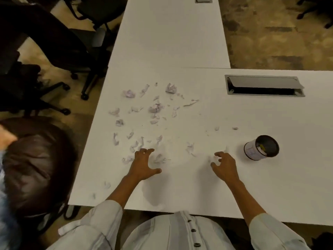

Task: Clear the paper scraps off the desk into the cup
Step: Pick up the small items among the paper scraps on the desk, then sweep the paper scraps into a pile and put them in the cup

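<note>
We see the torn, crumpled white and pale-lilac paper scraps (pixel 155 109) strewn over the flat white table (pixel 180 186), thickest ahead of and to the left of our left hand (pixel 143 166), with a few small bits trailing toward the right. The pieces vary from tight wads to thin twisted strips and tiny flecks, and they lie loose rather than heaped. Our left grip is apart, fingers spread and arched with the fingertips down among the nearest scraps and the thumb splayed on the table. Our right hand (pixel 224 167) has its fingers loosely curled like a claw over a small pale scrap (pixel 213 158) just by its fingertips; whether it pinches that scrap we cannot tell. Just to the right of the right grip and slightly beyond it stands the small cylindrical cup (pixel 261 147), white-sided with a dark rim and dark inside, some paper already showing within it.
</note>
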